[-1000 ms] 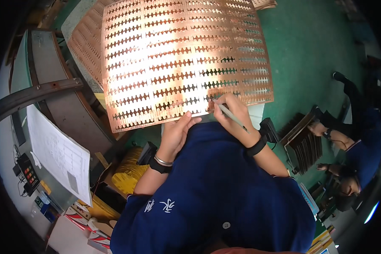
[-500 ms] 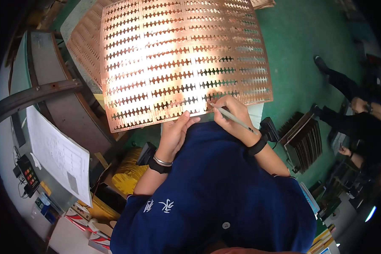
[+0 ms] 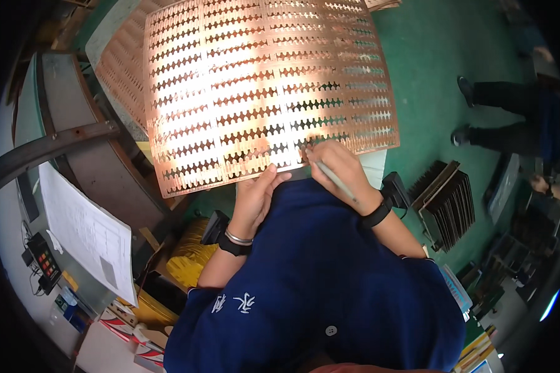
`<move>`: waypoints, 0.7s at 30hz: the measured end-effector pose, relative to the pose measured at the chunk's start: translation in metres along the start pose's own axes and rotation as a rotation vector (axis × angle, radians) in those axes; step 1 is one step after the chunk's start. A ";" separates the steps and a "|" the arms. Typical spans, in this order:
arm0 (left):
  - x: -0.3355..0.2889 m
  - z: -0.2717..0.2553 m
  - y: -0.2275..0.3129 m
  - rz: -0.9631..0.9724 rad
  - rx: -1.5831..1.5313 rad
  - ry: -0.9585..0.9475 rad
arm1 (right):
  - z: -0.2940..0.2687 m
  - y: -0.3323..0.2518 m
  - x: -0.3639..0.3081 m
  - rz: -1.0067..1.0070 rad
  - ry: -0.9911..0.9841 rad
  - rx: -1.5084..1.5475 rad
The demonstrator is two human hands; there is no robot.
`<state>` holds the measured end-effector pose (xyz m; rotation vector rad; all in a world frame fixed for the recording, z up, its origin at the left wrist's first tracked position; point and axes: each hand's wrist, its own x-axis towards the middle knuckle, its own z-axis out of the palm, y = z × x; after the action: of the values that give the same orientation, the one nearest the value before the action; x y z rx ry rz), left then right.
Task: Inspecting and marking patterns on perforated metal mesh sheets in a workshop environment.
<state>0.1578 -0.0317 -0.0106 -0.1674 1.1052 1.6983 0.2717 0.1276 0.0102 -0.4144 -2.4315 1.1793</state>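
Observation:
A large copper sheet [image 3: 261, 87] punched with rows of cut-out shapes lies in front of me. My left hand [image 3: 257, 198] rests at its near edge, thumb against the sheet, fingers apart, holding nothing. My right hand [image 3: 340, 171] is closed around a thin grey pen-like tool [image 3: 335, 180], its tip touching the sheet's near edge to the right of centre. Both wrists wear black bands, and the left also has a silver bangle.
A second punched copper sheet [image 3: 115, 68] lies under the first at the left. A paper form [image 3: 87, 230] and a small controller [image 3: 43, 261] sit on a grey machine at left. A stack of black finned parts [image 3: 448, 202] stands at right. Another person's legs [image 3: 504, 115] stand on the green floor.
The person at the right has walked further up and away. My hands and the tool have stayed at the sheet's near edge with only slight shifts.

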 end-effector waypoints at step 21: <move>0.001 -0.004 -0.002 -0.002 -0.046 0.013 | -0.001 0.007 -0.013 0.168 0.077 0.161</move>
<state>0.1574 -0.0337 -0.0150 -0.2084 1.0758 1.7238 0.2837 0.1265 0.0022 -0.6116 -2.2516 1.3909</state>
